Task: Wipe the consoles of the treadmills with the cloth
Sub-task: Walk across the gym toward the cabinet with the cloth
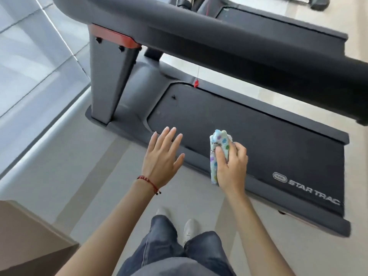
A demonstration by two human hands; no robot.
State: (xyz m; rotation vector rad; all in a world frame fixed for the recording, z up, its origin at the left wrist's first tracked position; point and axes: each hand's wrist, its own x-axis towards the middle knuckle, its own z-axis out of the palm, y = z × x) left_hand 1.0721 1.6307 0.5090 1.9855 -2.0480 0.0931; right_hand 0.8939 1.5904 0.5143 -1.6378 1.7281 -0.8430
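This is looking like a gym. A big black treadmill is standing on the pale floor, another treadmill is sitting behind it, and a weight is lying nearby.

Underfoot, pale beige floor of large smooth tiles, crossed by a slightly darker band running up from the bottom. Along the left edge, grey glossy panelled surface with thin pale seams, meeting the floor at a bright strip. At lower left, corner of a plain brown boxy block, material hard to tell. On one wrist, thin red braided cord bracelet with small dark beads dangling from its end. Lower centre, dark blue denim trousers, legs just apart, above two white shoes planted on the tiles. At top right, dark rounded object, too blurred to identify.
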